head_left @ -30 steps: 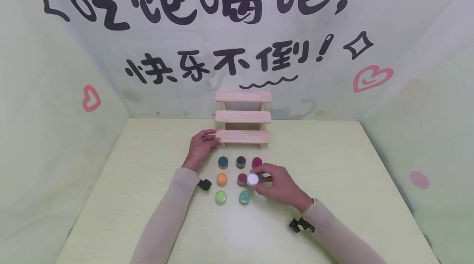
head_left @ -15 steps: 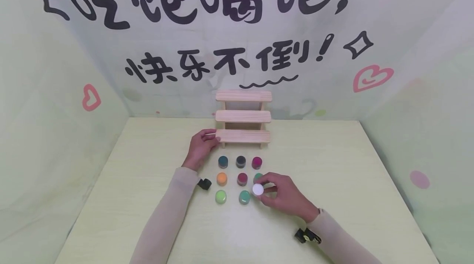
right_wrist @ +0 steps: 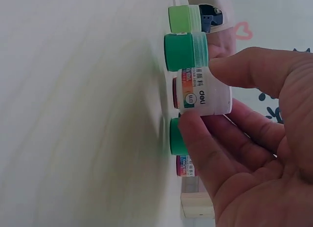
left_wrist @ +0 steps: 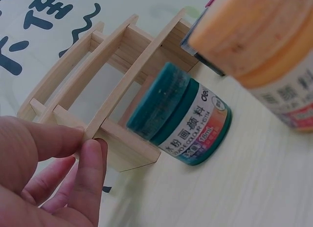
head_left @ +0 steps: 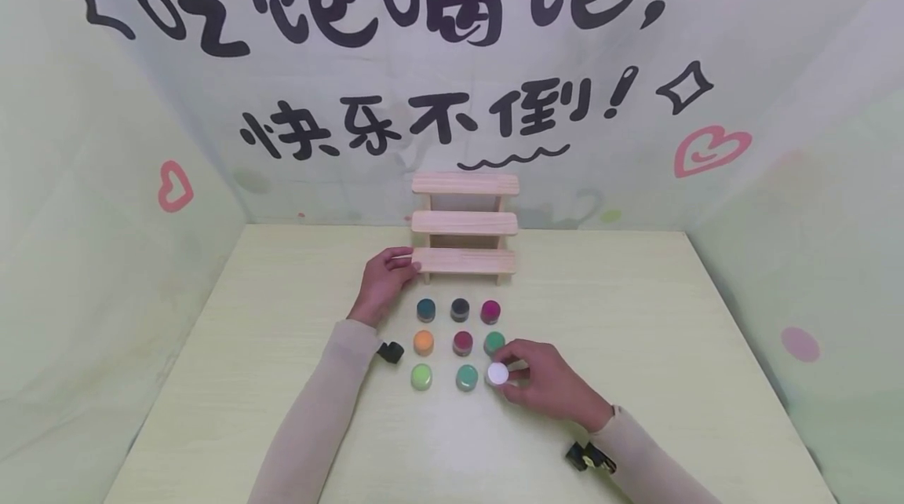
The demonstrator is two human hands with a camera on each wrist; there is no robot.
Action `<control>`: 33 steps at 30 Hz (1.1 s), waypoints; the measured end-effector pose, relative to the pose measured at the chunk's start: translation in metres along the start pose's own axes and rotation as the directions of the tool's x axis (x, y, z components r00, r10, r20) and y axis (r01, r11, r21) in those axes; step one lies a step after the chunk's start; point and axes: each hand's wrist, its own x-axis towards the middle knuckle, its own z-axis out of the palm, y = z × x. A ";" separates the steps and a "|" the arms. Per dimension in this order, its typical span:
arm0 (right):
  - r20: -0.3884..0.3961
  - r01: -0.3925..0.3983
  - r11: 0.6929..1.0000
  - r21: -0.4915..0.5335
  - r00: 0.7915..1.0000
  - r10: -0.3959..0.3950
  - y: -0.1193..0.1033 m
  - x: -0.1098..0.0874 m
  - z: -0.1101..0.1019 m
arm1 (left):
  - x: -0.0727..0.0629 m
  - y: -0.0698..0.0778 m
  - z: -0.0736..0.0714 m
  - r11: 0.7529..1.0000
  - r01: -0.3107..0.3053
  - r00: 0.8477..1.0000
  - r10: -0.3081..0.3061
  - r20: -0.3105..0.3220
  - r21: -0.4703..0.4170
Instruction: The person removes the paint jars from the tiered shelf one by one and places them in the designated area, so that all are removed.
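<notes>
My left hand (head_left: 381,284) pinches the left end of the lowest step of a three-tier wooden display stand (head_left: 464,261). In the left wrist view, the thumb and index fingertip meet at the end of the step (left_wrist: 117,100). My right hand (head_left: 554,385) holds a small white paint jar (head_left: 497,374) upright between thumb and fingers, at the right end of the front row of jars. The right wrist view shows the white jar (right_wrist: 215,92) close over the table, its label facing the camera. Beside it are a teal jar (head_left: 466,377) and, behind, a green jar (head_left: 494,343).
Further paint jars stand in rows before the stand: dark blue (head_left: 426,310), black (head_left: 460,310), magenta (head_left: 490,311), orange (head_left: 423,342), dark red (head_left: 462,343) and light green (head_left: 421,377). A printed cloth (head_left: 325,198) hangs behind the pale table (head_left: 607,292).
My right hand has moved toward the front and slightly right with the white jar, from over the middle row to the front row's right end. The left hand stays on the stand.
</notes>
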 end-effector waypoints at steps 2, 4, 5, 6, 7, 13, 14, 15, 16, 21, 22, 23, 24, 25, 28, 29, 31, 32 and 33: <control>-0.001 -0.015 1.000 -0.012 1.000 0.015 0.002 0.000 0.001 | 0.000 0.000 0.000 1.000 0.001 1.000 -0.001 0.002 -0.004; -0.002 -0.037 0.999 -0.030 0.999 0.037 0.003 -0.001 0.001 | 0.000 -0.001 -0.001 1.000 0.004 1.000 -0.003 0.005 -0.002; -0.002 -0.047 0.998 -0.034 0.999 0.047 0.003 -0.001 0.001 | 0.000 -0.001 -0.001 1.000 0.006 1.000 -0.006 0.008 -0.002; 0.000 -0.056 0.998 -0.033 0.998 0.056 0.003 -0.001 0.002 | 0.000 -0.001 -0.001 1.000 0.008 1.000 -0.008 0.009 -0.002; -0.001 -0.064 0.997 -0.036 0.998 0.064 0.003 -0.002 0.002 | 0.000 0.000 -0.001 1.000 0.010 1.000 -0.010 0.011 -0.001; -0.005 -0.087 0.995 -0.044 0.996 0.087 0.003 -0.001 0.003 | 0.000 -0.002 -0.002 1.000 0.014 1.000 -0.014 0.017 -0.002; -0.005 -0.089 0.995 -0.046 0.996 0.089 0.003 -0.001 0.003 | 0.000 -0.002 -0.002 1.000 0.015 1.000 -0.015 0.017 -0.004; -0.006 -0.090 0.995 -0.047 0.996 0.090 0.003 -0.001 0.003 | 0.000 -0.001 -0.002 1.000 0.016 1.000 -0.016 0.016 -0.004; -0.006 -0.091 0.995 -0.045 0.996 0.091 0.003 0.000 0.003 | 0.000 -0.001 -0.002 1.000 0.017 1.000 -0.017 0.013 -0.007; -0.012 -0.085 0.995 -0.048 0.996 0.084 0.002 0.001 0.001 | 0.000 0.000 -0.004 1.000 0.017 1.000 -0.017 -0.003 -0.018; -0.019 -0.083 0.995 -0.054 0.996 0.082 0.002 0.002 0.000 | 0.000 0.000 -0.003 1.000 0.018 1.000 -0.018 -0.005 -0.020; -0.029 -0.082 0.995 -0.062 0.996 0.080 0.002 0.003 -0.002 | 0.000 -0.001 -0.003 1.000 0.018 1.000 -0.018 -0.007 -0.019; -0.041 -0.081 0.994 -0.069 0.996 0.078 0.002 0.004 -0.003 | 0.001 -0.002 -0.003 1.000 0.018 1.000 -0.018 -0.009 -0.020; -0.052 -0.080 0.994 -0.072 0.996 0.076 0.002 0.005 -0.005 | 0.001 -0.003 -0.002 1.000 0.017 1.000 -0.017 -0.011 -0.021; -0.078 -0.064 0.996 -0.065 0.995 0.059 0.001 0.010 -0.010 | 0.000 -0.005 0.000 1.000 0.014 1.000 -0.014 -0.020 -0.002; -0.085 -0.057 0.996 -0.064 0.995 0.051 0.000 0.011 -0.011 | 0.000 -0.005 0.000 1.000 0.011 1.000 -0.010 -0.023 0.011; -0.099 -0.043 0.996 -0.074 0.994 0.035 -0.001 0.014 -0.015 | -0.003 -0.003 0.001 0.998 0.001 1.000 0.001 -0.028 0.064; -0.110 -0.037 0.996 -0.085 0.994 0.028 -0.002 0.016 -0.018 | -0.006 -0.002 0.002 0.995 -0.006 0.999 0.009 -0.031 0.101; -0.124 -0.030 0.995 -0.097 0.992 0.018 -0.003 0.017 -0.020 | -0.008 0.000 0.001 0.989 -0.015 0.999 0.020 -0.035 0.147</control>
